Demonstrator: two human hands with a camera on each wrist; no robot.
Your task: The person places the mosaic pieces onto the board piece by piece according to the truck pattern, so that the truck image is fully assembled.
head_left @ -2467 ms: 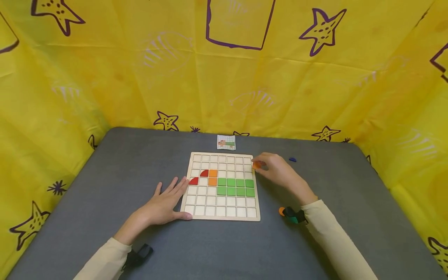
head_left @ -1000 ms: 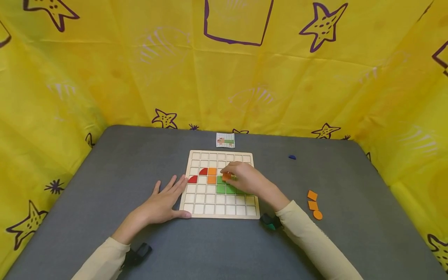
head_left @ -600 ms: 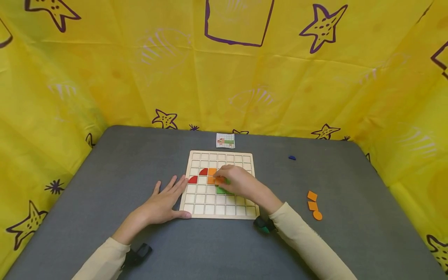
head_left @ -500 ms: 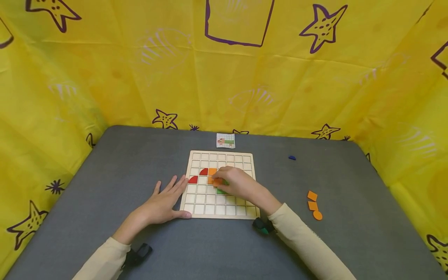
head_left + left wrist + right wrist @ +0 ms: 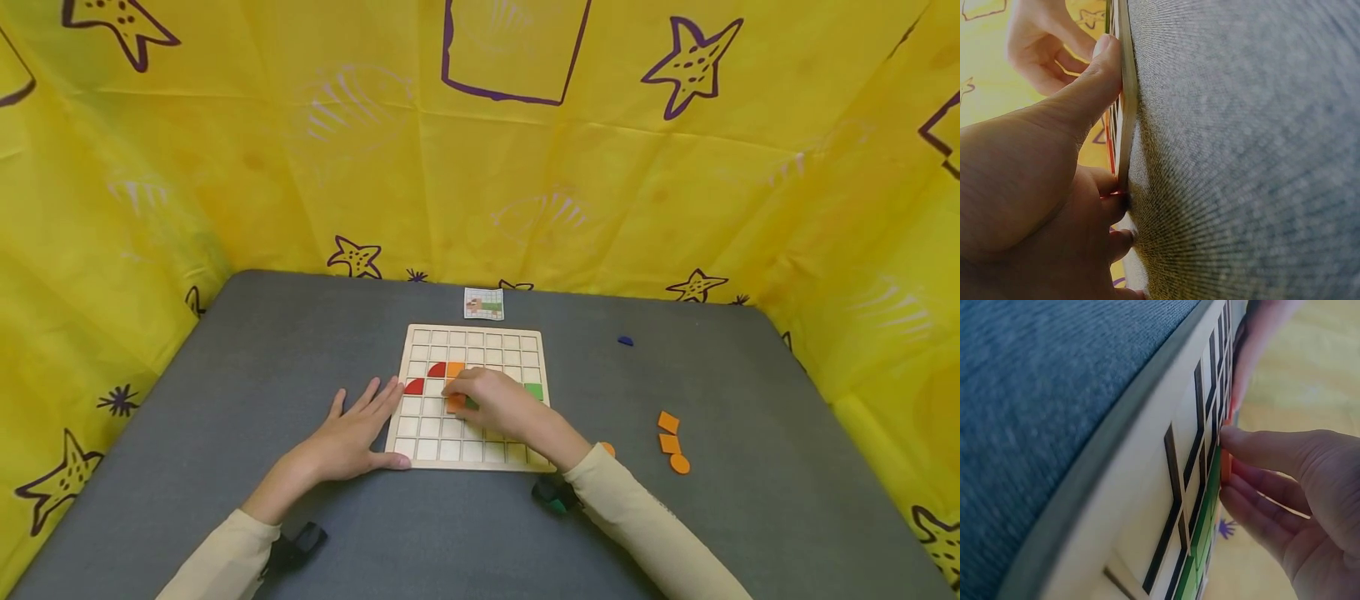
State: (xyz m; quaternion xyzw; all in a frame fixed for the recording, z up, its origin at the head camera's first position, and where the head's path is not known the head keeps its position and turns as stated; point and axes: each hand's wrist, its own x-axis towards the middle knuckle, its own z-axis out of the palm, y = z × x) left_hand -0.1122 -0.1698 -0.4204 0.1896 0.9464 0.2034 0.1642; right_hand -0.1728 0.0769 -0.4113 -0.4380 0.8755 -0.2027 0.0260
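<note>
A pale wooden grid board (image 5: pixel 480 466) lies flat on the dark table. My right hand (image 5: pixel 498 407) is over its middle, pinching an orange square tile (image 5: pixel 1227 464) between thumb and fingers, right at the cells just left of the green tiles (image 5: pixel 533 392), most of which the hand hides. Above it in the grid is another orange square (image 5: pixel 455 369), beside two red quarter-round tiles, one (image 5: pixel 437 370) upper and one (image 5: pixel 414 387) lower left. My left hand (image 5: pixel 348 440) rests at the board's left edge, fingers stretched out, its thumb touching the near left corner.
Behind the board lies a small picture card (image 5: pixel 483 304). Off to the right are a blue half-round piece (image 5: pixel 626 341), two orange squares (image 5: pixel 669 443) and an orange disc (image 5: pixel 679 463). Another orange piece (image 5: pixel 608 449) peeks out by my right sleeve.
My right hand has carried the orange tile from the board's right edge leftward over the green tiles, then slightly nearer me, down into the grid. My left hand has stayed in place.
</note>
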